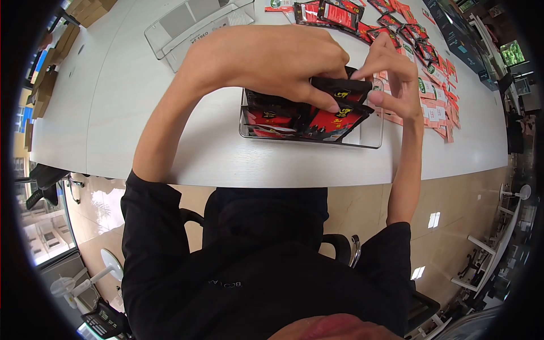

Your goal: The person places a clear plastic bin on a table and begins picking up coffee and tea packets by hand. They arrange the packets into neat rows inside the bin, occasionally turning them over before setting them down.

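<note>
A see-through plastic box [369, 137] sits on the white tabletop [209, 153], close to the edge by the person; shiny black and red packets [272, 120] stand and lean inside it, and the right end shows some bare space. The left hand [283, 59] reaches over the box from the left; its thumb is pressed on the front of a black-topped red packet [337, 122] in the box, and its other fingers bend down behind the black top, so it pinches the packet; those fingertips are hidden. The right hand [396, 71] is at the right end of the box; its fingers are bent, with the thumb lower down and apart from the pointing finger, and both tips are right by the black tops; I cannot tell if it grips one.

Past the left hand, a second see-through plastic box [175, 28] with small dark letters is on the tabletop; part of it is hidden by the left arm. Past the right hand, there is a messy pile of loose black and red packets [340, 16]; next to them lie lots of flat pinkish-red packets [433, 113], some with green and white marks. A long dark box [464, 48] is at the far right side.
</note>
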Tool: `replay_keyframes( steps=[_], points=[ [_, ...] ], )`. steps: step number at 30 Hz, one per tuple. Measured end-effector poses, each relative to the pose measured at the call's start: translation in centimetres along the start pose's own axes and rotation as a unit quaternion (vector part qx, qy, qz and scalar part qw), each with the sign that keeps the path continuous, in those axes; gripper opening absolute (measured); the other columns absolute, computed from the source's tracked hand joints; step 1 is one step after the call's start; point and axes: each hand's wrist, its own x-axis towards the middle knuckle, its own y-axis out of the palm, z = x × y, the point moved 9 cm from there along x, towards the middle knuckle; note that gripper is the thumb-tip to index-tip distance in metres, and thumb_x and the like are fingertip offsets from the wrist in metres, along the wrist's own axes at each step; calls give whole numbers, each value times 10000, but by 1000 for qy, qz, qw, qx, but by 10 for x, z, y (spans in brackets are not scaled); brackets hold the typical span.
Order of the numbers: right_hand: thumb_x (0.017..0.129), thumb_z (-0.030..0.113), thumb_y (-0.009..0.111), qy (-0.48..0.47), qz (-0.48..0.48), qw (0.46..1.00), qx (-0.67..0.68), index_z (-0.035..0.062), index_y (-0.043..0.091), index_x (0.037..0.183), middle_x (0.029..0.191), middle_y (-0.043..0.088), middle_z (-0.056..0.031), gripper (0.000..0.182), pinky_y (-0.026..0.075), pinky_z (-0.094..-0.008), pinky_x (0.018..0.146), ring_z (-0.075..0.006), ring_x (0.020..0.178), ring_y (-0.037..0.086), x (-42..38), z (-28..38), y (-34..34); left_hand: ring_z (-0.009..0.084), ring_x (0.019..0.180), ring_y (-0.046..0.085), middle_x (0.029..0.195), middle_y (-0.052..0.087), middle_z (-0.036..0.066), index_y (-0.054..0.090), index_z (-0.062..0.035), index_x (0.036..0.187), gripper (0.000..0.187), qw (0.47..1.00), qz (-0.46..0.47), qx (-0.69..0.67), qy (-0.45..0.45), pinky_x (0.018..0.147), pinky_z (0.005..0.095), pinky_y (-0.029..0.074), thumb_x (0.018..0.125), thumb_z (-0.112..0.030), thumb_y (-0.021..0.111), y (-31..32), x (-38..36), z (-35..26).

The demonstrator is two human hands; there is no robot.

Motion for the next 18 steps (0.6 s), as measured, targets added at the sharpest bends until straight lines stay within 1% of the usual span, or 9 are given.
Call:
replay_keyframes(
  steps=[1, 3, 7, 9, 10, 12, 13, 15, 18],
  points=[
    [664, 100, 836, 0, 0, 1000, 0, 87, 770, 810, 693, 634, 9, 160, 347, -329, 769, -167, 800, 443, 0, 0, 2, 297, 994, 593, 1051, 628, 127, 670, 47, 1034, 427, 1000, 0, 0, 0, 884, 380, 488, 916, -361, 713, 1, 1, -1],
    [675, 81, 813, 1, -44, 999, 28, 82, 777, 807, 695, 636, 4, 136, 347, -336, 797, -172, 783, 435, 0, -1, -3, 313, 1005, 589, 1035, 612, 144, 667, 61, 1009, 432, 999, 28, 16, -21, 886, 392, 480, 931, -363, 693, 9, 1, 2],
    [668, 76, 816, -17, -25, 998, 54, 75, 771, 799, 701, 643, -3, 138, 342, -337, 789, -171, 780, 434, -5, -8, -3, 325, 1004, 587, 994, 594, 148, 656, 65, 994, 407, 999, 41, 12, -27, 907, 416, 467, 930, -336, 688, 11, 1, 1],
    [653, 69, 820, -13, -11, 998, 59, 79, 769, 788, 676, 622, -1, 144, 337, -334, 769, -169, 778, 435, -6, -9, -2, 316, 968, 587, 958, 581, 137, 650, 51, 985, 381, 992, -82, 60, 74, 908, 428, 456, 916, -321, 696, -6, -4, -14],
    [653, 69, 820, -13, -12, 998, 59, 79, 769, 788, 676, 622, -1, 144, 337, -334, 769, -169, 778, 435, -7, -9, -3, 316, 968, 587, 958, 581, 137, 650, 51, 985, 381, 992, -82, 60, 74, 908, 428, 456, 916, -321, 696, -10, -4, -17],
    [634, 69, 830, -6, 17, 997, 76, 90, 761, 730, 656, 571, 16, 121, 321, -329, 746, -168, 786, 434, -6, -8, 1, 318, 943, 590, 949, 596, 126, 641, 39, 978, 361, 996, -22, 59, 56, 900, 429, 453, 886, -303, 711, -10, -3, -23],
    [634, 69, 830, -6, 17, 997, 75, 90, 761, 730, 656, 571, 16, 121, 321, -329, 746, -168, 786, 434, -6, -6, 0, 318, 943, 590, 949, 596, 126, 641, 39, 978, 361, 996, -22, 59, 56, 900, 429, 453, 886, -303, 711, -8, -2, -24],
    [618, 78, 841, 8, 54, 995, 86, 105, 751, 675, 674, 517, 35, 110, 307, -327, 735, -172, 800, 435, -6, -3, 6, 309, 939, 600, 957, 625, 116, 662, 21, 997, 317, 996, 19, 48, 66, 894, 401, 462, 860, -257, 730, 5, -1, -26],
    [601, 101, 857, -5, 89, 994, 66, 115, 751, 651, 704, 491, 43, 118, 302, -325, 730, -174, 809, 437, -6, 1, 11, 298, 947, 608, 979, 648, 124, 683, 22, 1006, 289, 997, 21, 45, 53, 910, 381, 464, 841, -210, 737, 15, -4, -30]
  ],
)
